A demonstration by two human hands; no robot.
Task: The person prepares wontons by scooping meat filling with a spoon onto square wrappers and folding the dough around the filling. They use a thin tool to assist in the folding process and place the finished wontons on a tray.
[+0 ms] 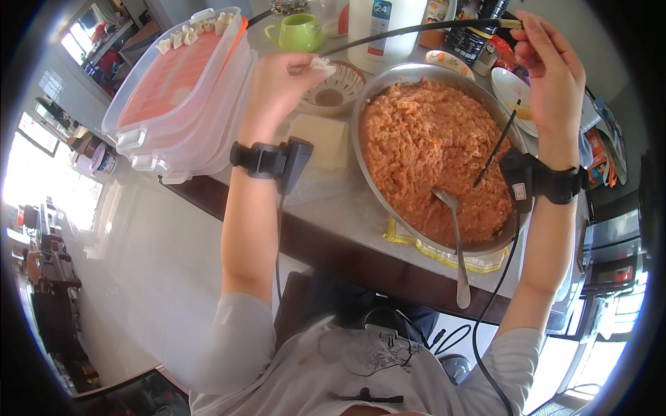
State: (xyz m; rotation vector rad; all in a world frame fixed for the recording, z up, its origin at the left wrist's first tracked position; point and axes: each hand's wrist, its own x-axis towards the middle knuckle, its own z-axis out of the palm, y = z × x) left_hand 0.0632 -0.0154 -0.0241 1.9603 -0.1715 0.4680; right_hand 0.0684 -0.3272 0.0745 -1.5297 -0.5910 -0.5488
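Note:
Pinched in the fingers of my left hand (283, 83) is a small folded piece of pale dough (323, 66), above a patterned bowl (338, 88). My right hand (552, 67) grips the gold-coloured end of a long black chopstick (416, 32). It looks bent by the lens, and its thin end reaches close to my left hand. Between my forearms a large steel basin (359, 151) holds reddish minced filling (432, 140). A metal spoon (458, 244) rests in it with its handle over the rim, and a second dark stick (497, 145) stands in the filling. Square dough wrappers (322, 140) lie beside the basin.
Stacked clear plastic boxes (171, 109) stand at the left, with several folded dumplings (192, 35) on the top one. A green mug (299, 34), a white jug (359, 36) and a white bowl (507, 88) stand farther back. A yellow-edged cloth (447, 252) lies under the basin.

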